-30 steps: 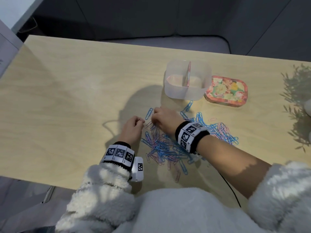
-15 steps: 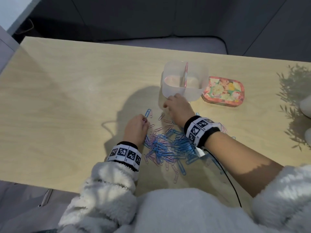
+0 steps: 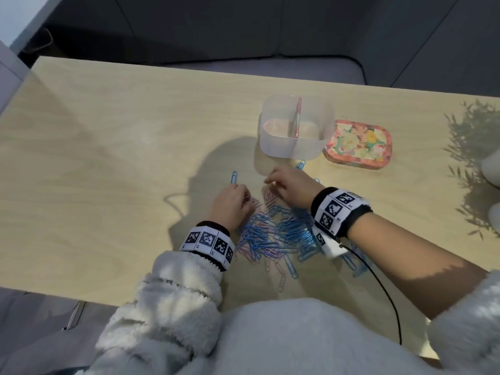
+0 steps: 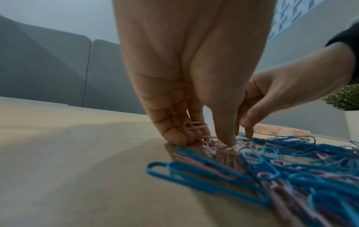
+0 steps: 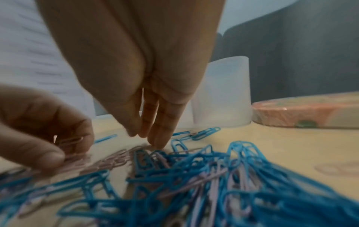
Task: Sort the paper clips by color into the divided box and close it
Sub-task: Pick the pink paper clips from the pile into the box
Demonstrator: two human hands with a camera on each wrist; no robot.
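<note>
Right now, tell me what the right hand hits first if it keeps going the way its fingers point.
Probably the tabletop: the right hand points down, fingertips at the far edge of the paper clip pile. Depth unclear.

The right hand (image 3: 290, 186) covers part of the paper clip pile (image 3: 281, 236) near the table's front edge. The right wrist view is blurred, so the box (image 5: 221, 92) contents cannot be told.

Matt wood table (image 3: 108, 147); translucent plastic box (image 3: 292, 147); fleecy sleeve (image 3: 173, 293).
</note>
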